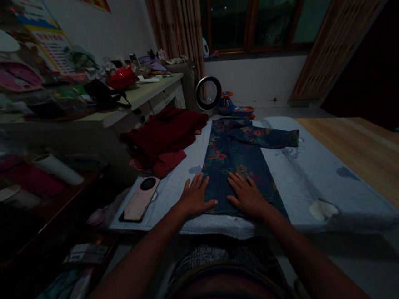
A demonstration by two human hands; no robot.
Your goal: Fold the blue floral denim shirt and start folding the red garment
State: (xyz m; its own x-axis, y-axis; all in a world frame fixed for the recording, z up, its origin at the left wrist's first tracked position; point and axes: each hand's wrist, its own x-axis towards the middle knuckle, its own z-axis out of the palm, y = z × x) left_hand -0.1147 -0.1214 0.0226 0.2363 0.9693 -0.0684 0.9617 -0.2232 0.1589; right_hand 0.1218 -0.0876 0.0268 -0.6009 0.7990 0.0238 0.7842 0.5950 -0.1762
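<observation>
Dark blue flowered pants (236, 158) are laid flat on a soft pale blanket (311, 178), stretching far from the near edge. The left hand (195, 196) and right hand (246, 195) are pressed on the near end, fingers spread flat, nothing gripped. A pink phone (140, 199) is seen left, a red cloth (164, 136) farther.

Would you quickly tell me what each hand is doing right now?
Left hand: open, flat on the floral garment.
Right hand: open, flat on it too.
</observation>
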